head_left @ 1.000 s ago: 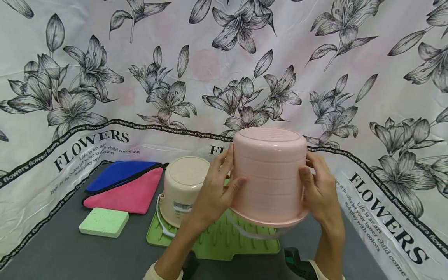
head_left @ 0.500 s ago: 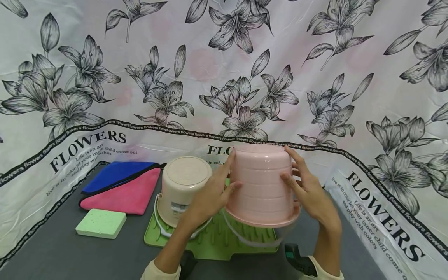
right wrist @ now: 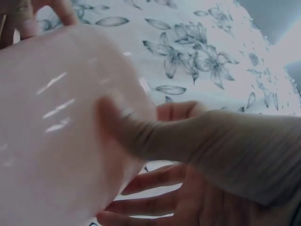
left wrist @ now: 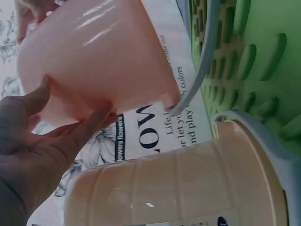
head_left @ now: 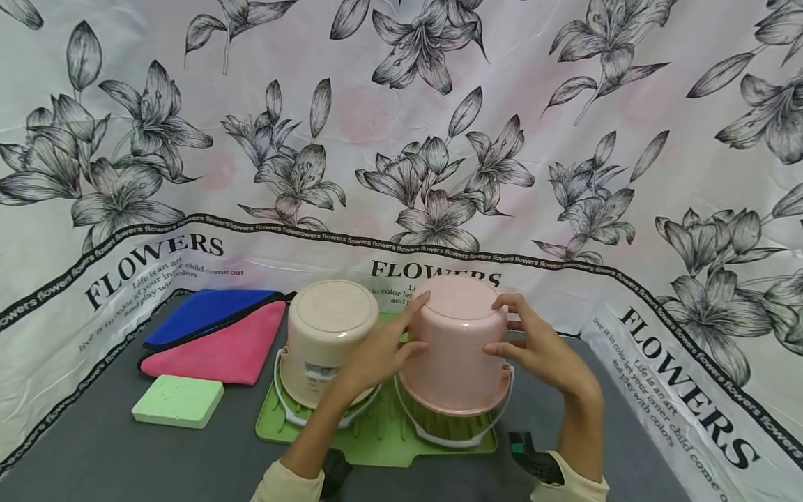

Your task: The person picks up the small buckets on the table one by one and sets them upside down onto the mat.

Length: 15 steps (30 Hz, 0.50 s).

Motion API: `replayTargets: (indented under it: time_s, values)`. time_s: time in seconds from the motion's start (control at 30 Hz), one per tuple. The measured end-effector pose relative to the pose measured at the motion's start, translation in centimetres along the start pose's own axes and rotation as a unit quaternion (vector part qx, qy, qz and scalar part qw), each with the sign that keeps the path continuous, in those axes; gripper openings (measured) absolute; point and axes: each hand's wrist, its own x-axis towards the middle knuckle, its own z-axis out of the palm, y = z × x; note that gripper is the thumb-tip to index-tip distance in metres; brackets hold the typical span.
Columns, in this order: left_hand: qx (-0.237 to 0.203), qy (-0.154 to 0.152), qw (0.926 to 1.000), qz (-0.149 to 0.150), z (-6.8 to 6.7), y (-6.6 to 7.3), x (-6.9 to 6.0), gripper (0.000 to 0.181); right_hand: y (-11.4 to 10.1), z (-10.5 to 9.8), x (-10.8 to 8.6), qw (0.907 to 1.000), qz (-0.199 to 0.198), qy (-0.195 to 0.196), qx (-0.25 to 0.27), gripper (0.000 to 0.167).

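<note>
An upside-down pink bucket (head_left: 461,362) is between both hands over the right part of the green draining mat (head_left: 392,443). My left hand (head_left: 370,357) holds its left side, thumb in front and fingers around the wall. On its right side my right hand (head_left: 547,348) grips likewise, with the thumb (right wrist: 124,125) on the front. The left wrist view shows a gap between the rim and the mat. Its white handle hangs down at the front. Beside it a cream bucket (head_left: 332,314), also upside down, stands on the mat's left part, partly hidden by my left hand.
Left of the mat lies a light green sponge (head_left: 178,401). Behind that are a pink cloth (head_left: 216,343) and a blue cloth (head_left: 207,310) with dark edging. A flowered sheet (head_left: 401,139) hangs behind the dark grey table (head_left: 157,467).
The pink bucket has come down and slightly left, toward the mat, with both hands on it. Its handle has dropped toward the mat's front. The cream bucket stays in place.
</note>
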Motion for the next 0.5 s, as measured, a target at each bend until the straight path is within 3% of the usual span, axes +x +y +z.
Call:
replayTargets:
  time_s: [0.17,0.33,0.5]
  values:
    - [0.030,-0.015,0.9993,-0.016,0.2,-0.7,-0.2,0.065,0.5,0.7,0.5,0.9980,0.024,-0.049,0.032,0.053]
    - [0.020,-0.041,0.9982,-0.038,0.5,-1.1,-0.2,0.056,0.6,1.4,0.9,0.9931,0.050,-0.098,0.038,0.054]
    - [0.017,-0.039,0.9981,-0.044,0.5,-1.1,-0.1,0.055,0.4,1.6,1.1,0.9927,0.053,-0.102,0.037,0.054]
